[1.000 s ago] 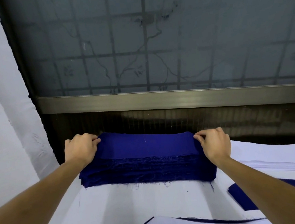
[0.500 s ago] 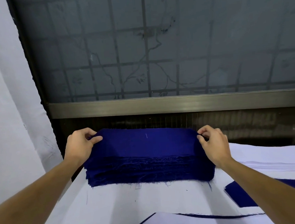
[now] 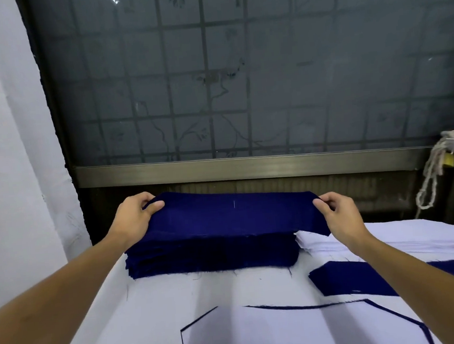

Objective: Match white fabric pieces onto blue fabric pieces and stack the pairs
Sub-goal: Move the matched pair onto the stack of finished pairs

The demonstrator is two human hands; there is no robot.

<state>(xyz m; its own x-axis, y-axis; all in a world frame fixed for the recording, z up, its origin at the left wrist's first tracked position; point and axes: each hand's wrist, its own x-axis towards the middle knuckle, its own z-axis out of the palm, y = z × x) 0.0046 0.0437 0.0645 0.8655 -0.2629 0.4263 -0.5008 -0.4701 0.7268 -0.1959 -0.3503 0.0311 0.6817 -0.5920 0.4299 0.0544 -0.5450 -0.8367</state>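
Note:
A thick stack of blue fabric pieces (image 3: 211, 257) sits at the far edge of the white-covered table. Its top blue piece (image 3: 232, 216) is raised off the stack. My left hand (image 3: 135, 218) pinches that piece's left end and my right hand (image 3: 339, 212) pinches its right end, which hangs out past the stack. A pile of white fabric pieces (image 3: 407, 239) lies to the right of the stack. In front lies a matched pair (image 3: 297, 327), a white piece on a blue one with only a blue rim showing.
A single blue piece (image 3: 347, 278) lies flat at the right, partly under my right forearm. A frosted window with a metal sill (image 3: 247, 167) stands right behind the stack. A knotted white rope (image 3: 436, 164) hangs at the far right. A white curtain hangs on the left.
Both hands have lifted the top blue piece off the stack and its right end now reaches out over the white pile. The camera has tilted up and back.

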